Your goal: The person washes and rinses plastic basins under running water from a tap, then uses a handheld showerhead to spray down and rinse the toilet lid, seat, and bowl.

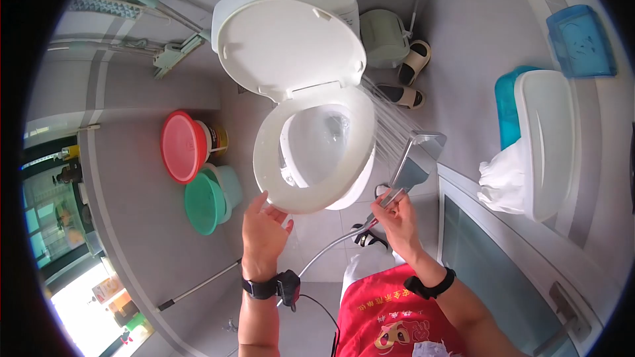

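A white toilet seat [268, 152] is tilted up off the toilet bowl [340, 195], and its lid [291, 43] leans back against the tank. My left hand [264, 231] grips the seat's front left edge, with fingertips at the rim. In my right hand [397, 221] is the handle of a silver shower head [421, 155]. Water jets [390, 119] spray from it toward the right side of the seat, near the hinge. From the handle, a metal hose [324, 251] curves down to the left, passing between my arms.
A red basin [183, 147] and a green basin [204, 203] stand left of the toilet. Behind it on the right are a grey-green bin [383, 38] and slippers [415, 61]. A tissue box [549, 145] hangs on the right wall, above a door [503, 258].
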The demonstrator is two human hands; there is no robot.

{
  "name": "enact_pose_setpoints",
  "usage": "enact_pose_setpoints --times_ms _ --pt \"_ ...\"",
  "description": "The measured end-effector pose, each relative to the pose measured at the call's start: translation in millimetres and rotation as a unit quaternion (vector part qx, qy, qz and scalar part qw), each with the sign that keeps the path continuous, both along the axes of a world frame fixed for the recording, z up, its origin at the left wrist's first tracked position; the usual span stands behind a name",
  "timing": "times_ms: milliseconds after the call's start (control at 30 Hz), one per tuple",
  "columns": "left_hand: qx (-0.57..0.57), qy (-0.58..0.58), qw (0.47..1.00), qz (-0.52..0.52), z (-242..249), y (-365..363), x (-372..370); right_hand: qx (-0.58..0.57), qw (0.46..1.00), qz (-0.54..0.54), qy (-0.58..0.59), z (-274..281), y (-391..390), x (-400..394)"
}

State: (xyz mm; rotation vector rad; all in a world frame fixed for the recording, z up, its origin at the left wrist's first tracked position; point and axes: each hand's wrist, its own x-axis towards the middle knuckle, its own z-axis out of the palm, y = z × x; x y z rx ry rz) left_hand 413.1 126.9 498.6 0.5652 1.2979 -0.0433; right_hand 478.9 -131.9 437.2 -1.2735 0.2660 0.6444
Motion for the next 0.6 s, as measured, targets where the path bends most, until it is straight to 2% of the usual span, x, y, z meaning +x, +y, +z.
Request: enact_pose_setpoints --times_ms 67,167,267,367,400,467,533,567,600 --pt "0.046 -0.004 0.999 -0.012 17 2 15 0.023 1.000 0.005 0.011 10 1 4" --pt "0.242 -0.031 0.950 -0.194 32 1 29 0.026 1.000 0.014 -0.004 19 2 4" --pt "0.369 -0.026 0.905 -0.209 40 9 60 0.045 0.998 -0.014 -0.034 26 5 2" --pt "0.358 -0.011 0.928 -0.107 46 30 113 0.062 0.998 -0.022 -0.021 30 3 -2" --pt "0.410 -0.037 0.891 -0.189 39 52 121 0.065 0.998 -0.018 -0.010 30 2 -3" --pt "0.542 -0.105 0.783 -0.287 30 77 139 0.037 0.999 0.000 0.006 11 1 -9" --pt "0.503 -0.082 0.831 -0.223 41 88 183 0.012 1.000 0.013 0.018 -18 2 -18" --pt "0.368 -0.015 0.920 -0.136 52 95 215 0.000 1.000 0.017 0.022 -34 3 -25" --pt "0.371 -0.008 0.918 -0.141 51 103 232 -0.013 0.999 0.021 0.028 -44 4 -29"
